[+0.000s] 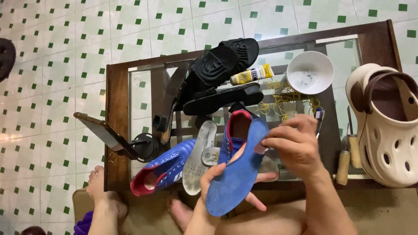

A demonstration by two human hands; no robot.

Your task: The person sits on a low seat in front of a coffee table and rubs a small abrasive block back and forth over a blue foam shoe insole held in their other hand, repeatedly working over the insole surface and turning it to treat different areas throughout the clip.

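Both hands (244, 174) hold blue shoe (238, 167); bowl (310, 72) near

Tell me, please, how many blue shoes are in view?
2: one blue shoe held upright between the left hand and right hand, the other blue shoe lying on the glass table at their left.

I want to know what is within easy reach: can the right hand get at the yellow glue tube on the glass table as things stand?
Probably yes. The right hand pinches the blue shoe, so it must let go first. The yellow glue tube lies uncovered beside the white bowl, and only yellow rubber bands lie between.
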